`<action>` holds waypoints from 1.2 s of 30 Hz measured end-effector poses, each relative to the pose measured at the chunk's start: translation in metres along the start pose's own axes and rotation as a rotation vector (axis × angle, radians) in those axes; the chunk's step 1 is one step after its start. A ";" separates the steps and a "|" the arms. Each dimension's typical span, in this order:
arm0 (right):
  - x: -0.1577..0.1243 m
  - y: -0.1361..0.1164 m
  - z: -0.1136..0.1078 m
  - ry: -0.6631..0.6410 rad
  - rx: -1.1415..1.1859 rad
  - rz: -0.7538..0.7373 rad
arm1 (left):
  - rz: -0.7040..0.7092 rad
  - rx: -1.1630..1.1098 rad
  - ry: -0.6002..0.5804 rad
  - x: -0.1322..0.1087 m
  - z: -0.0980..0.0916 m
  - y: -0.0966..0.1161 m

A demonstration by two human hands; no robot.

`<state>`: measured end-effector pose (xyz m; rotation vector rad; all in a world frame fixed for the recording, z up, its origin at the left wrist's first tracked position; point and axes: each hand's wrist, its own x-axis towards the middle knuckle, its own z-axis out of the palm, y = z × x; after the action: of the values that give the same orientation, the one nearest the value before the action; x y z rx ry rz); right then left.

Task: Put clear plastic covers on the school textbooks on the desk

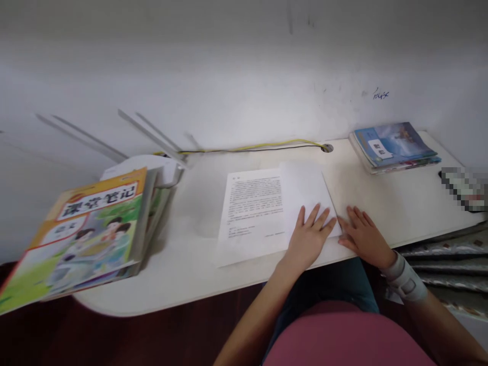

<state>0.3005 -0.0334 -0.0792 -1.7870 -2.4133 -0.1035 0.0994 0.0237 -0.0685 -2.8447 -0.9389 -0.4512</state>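
A white sheet with printed text [253,208] lies on the white desk [190,264]. Its right part is covered by a blank white paper layer [303,190]; whether this is a fold or a second sheet I cannot tell. My left hand [309,236] rests flat on the lower right of the blank part, fingers spread. Beside the paper's right edge, my right hand [362,234] lies on the desk with its fingers extended, thumb near the edge. A grey band is round my right wrist. Neither hand grips anything.
A stack of books [91,229] sits at the left, in front of a white router [168,170] with antennas. Yellow and black cables [244,148] run along the wall to a desk hole. More books [396,145] and a blurred phone-like object [463,188] are at the right.
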 end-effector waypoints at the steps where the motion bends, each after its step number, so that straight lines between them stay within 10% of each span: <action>1: -0.001 0.001 0.002 0.002 -0.007 -0.008 | 0.002 0.006 -0.008 0.000 0.002 0.000; 36: -0.004 0.009 0.009 0.101 0.212 -0.018 | 0.090 -0.012 -0.164 0.031 0.006 0.021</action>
<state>0.3092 -0.0334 -0.0888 -1.6273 -2.2763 0.0566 0.1369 0.0255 -0.0652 -2.9564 -0.8308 -0.2169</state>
